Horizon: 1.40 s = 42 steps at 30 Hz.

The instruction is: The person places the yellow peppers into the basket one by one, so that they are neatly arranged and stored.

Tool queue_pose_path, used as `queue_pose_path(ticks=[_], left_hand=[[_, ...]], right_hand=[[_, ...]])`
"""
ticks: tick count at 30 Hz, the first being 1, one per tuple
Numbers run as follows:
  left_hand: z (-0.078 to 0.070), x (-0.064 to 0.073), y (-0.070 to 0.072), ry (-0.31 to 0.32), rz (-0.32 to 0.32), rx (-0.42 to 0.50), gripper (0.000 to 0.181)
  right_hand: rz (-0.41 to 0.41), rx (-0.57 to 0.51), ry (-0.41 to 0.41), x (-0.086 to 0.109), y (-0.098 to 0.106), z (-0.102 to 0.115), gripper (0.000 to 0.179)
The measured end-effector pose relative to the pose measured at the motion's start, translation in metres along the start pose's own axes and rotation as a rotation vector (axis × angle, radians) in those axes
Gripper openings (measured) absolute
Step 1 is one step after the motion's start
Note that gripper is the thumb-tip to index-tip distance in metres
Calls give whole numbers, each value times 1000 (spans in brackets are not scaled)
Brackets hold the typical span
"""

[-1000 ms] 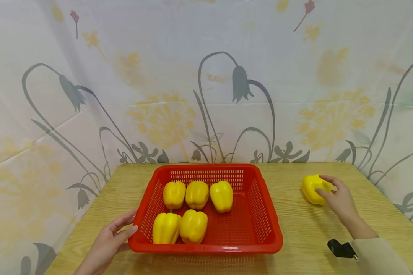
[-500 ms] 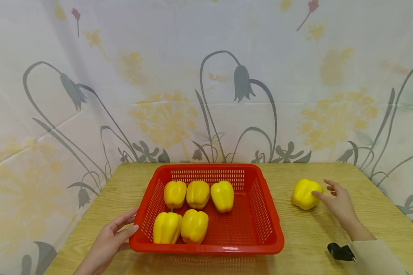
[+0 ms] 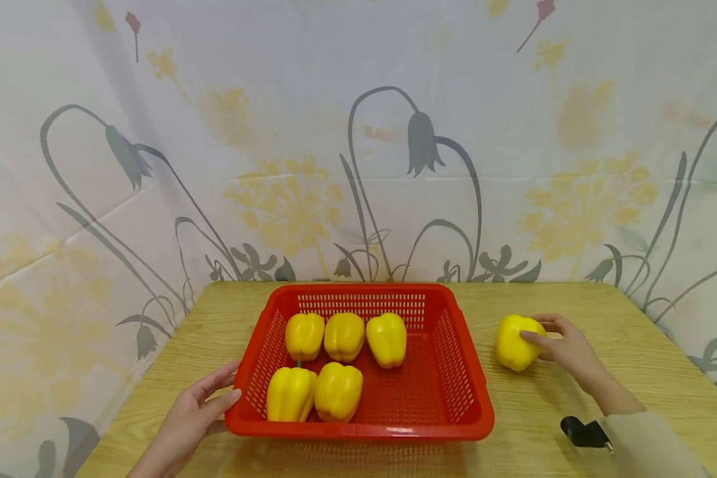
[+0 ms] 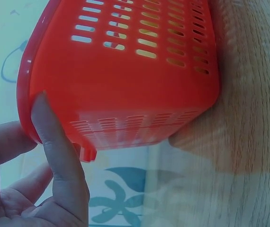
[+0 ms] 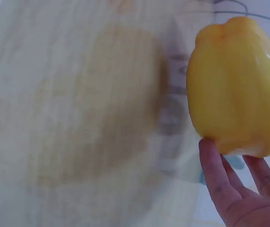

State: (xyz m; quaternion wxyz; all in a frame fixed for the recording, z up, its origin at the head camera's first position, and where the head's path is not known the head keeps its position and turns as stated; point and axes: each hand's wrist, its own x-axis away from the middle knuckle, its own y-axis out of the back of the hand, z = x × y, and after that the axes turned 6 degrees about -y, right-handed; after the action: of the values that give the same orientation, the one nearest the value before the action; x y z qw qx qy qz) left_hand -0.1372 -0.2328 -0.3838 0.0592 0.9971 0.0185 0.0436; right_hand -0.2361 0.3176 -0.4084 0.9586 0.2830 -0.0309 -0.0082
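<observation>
My right hand (image 3: pixel 564 348) holds a glossy yellow bell pepper (image 3: pixel 516 342) by its end, to the right of a red plastic basket (image 3: pixel 477 398). In the right wrist view the bell pepper (image 5: pixel 237 85) is gripped at the fingertips, raised off the table with a shadow beneath it. At the basket's left side, my left hand (image 3: pixel 194 415) holds the rim near the front corner. Seen from the left wrist, the thumb lies against the basket's wall (image 4: pixel 125 85) under the rim and another finger touches the rim. Several yellow bell peppers (image 3: pixel 343 337) lie inside in two rows.
A wooden table (image 3: pixel 526 431) carries the basket. A small black object (image 3: pixel 585 433) shows beside the right sleeve (image 3: pixel 651 445). Behind the table hangs a pale cloth (image 3: pixel 311 99) with printed flowers. The basket's right part shows bare red floor.
My right hand has taken hold of the yellow bell pepper and moved it left and nearer, toward the basket. The left hand stays at the basket's rim.
</observation>
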Motion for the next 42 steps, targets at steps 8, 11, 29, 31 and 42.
queue_pose_path(ticks=[8,11,29,31,42], left_hand=[[0,0,-1,-5,1,5,60],[0,0,0,-6,4,9,60],[-1,1,-1,-8,3,4,60],[-1,1,-1,-7,3,3,60],[-2,1,-1,-1,5,8,60]], right_hand=[[29,-58,82,0,13,32,59],[42,-71,110,2,18,46,58],[161,-78,182,4,12,119,54],[186,-85,189,3,7,126,53],[311,-135,210,-3,-28,158,49]])
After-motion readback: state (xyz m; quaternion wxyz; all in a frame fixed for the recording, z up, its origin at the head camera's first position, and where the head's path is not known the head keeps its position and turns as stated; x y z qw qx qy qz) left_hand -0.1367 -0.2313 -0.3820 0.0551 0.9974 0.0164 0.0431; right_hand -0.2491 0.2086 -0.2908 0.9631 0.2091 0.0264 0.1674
